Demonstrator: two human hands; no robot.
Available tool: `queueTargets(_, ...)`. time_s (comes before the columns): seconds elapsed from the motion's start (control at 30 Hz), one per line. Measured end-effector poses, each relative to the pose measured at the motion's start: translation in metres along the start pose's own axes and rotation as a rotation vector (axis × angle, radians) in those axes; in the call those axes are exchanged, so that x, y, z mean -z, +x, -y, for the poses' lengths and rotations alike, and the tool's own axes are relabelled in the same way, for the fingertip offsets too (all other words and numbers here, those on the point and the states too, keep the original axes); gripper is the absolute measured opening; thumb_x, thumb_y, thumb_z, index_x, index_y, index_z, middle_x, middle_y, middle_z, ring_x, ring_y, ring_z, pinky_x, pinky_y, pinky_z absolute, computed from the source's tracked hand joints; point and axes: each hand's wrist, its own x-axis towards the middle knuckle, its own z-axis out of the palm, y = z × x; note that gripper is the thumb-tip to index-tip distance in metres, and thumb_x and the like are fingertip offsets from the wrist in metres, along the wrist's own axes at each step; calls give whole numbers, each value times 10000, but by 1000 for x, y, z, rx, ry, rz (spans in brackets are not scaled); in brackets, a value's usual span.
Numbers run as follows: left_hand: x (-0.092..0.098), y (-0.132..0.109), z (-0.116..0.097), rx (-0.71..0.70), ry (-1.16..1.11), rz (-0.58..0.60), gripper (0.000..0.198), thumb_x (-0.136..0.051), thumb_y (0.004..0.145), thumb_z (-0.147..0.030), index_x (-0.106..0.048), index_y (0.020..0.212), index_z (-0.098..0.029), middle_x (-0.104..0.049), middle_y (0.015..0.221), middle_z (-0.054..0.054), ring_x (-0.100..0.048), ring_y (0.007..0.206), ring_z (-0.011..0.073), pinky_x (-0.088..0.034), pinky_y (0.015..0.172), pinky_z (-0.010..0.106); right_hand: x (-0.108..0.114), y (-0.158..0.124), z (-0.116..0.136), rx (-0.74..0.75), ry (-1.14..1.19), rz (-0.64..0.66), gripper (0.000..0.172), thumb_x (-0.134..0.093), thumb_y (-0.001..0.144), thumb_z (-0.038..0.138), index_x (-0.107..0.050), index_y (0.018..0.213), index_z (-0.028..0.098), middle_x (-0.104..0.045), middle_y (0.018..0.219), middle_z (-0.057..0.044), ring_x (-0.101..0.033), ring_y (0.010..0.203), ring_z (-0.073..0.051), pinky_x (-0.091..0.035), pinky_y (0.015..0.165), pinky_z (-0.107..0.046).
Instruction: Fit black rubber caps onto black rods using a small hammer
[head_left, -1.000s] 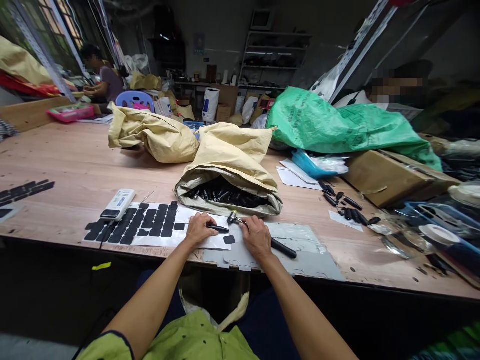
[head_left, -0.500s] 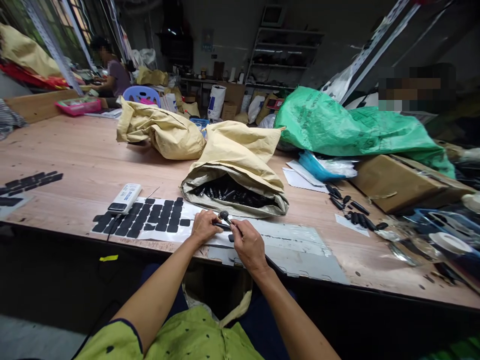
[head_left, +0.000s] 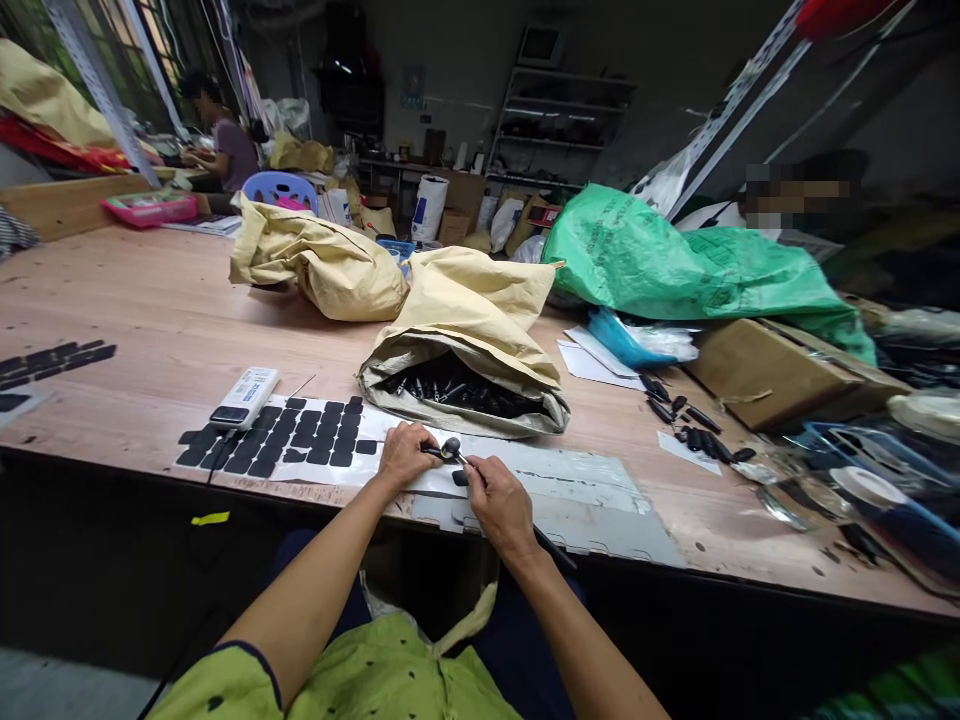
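My left hand (head_left: 407, 455) is closed on a small dark elongated piece (head_left: 433, 453) over the work sheet. My right hand (head_left: 504, 505) grips a tool with a thin metal shaft and a rounded grey head (head_left: 451, 448); a black handle (head_left: 553, 548) sticks out behind the palm. The tool's head meets the end of the dark piece, and fingers hide part of both. Beneath the hands lies a grey-white sheet (head_left: 600, 500), with a small black pad (head_left: 460, 478) near my right fingers. Just beyond, an open yellow sack (head_left: 465, 300) holds many black parts (head_left: 450, 382).
Rows of black pads (head_left: 322, 430) and a white device (head_left: 244, 398) lie left. On the right are loose black parts (head_left: 701, 440), a cardboard box (head_left: 780, 370) and a green sack (head_left: 637, 250). Another yellow sack (head_left: 315, 260) lies behind. Two people sit farther off.
The tool's rounded head has dropped slightly and turned against the dark piece. My right hand has shifted slightly down and right. The camera view has moved a little.
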Motion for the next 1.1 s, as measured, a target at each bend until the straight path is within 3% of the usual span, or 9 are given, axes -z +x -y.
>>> queueTargets(0.23,2,0,-1,-15,0,16,100,-775,685,-267,-742,777,-243,-684,858,-12,-557,921,214,-378,859,362,4,27,-21,-44,-55,-72,271,-455,949,336,-692,1032,233,-673,957,-30,-600,896,-167,-419,775,-271)
queueTargets(0.33,2,0,1,-19,11,24,103,-778,688,-267,-741,779,-237,-678,850,-10,-551,914,216,-379,853,364,0,43,-41,-55,-171,-53,246,-465,939,300,-694,991,227,-658,920,-33,-563,869,-172,-392,756,-277)
queueTargets(0.47,1,1,3,-31,15,35,106,-784,691,-277,-739,777,-236,-672,841,-9,-544,909,217,-377,848,359,-10,49,-62,35,-298,5,199,-492,927,264,-679,973,213,-640,922,-41,-512,853,-182,-352,765,-293)
queueTargets(0.8,3,0,5,-127,74,79,120,-744,755,-318,-747,846,-240,-661,866,5,-537,935,225,-375,880,386,-16,44,-61,61,-352,-42,162,-527,919,273,-652,999,209,-599,924,-41,-468,848,-187,-318,758,-303)
queueTargets(0.93,4,-17,3,-176,79,128,125,-738,774,-322,-752,868,-240,-649,980,28,-525,1016,245,-381,930,415,-16,45,-60,46,-353,-37,152,-526,916,270,-650,983,214,-595,925,-40,-462,842,-184,-313,755,-303)
queueTargets(1.1,0,-66,-4,-321,27,257,122,-772,766,-345,-757,864,-274,-543,1353,31,-445,1270,280,-281,1115,482,-17,45,-61,39,-358,-38,152,-530,911,277,-649,978,211,-591,931,-41,-453,843,-181,-305,756,-307)
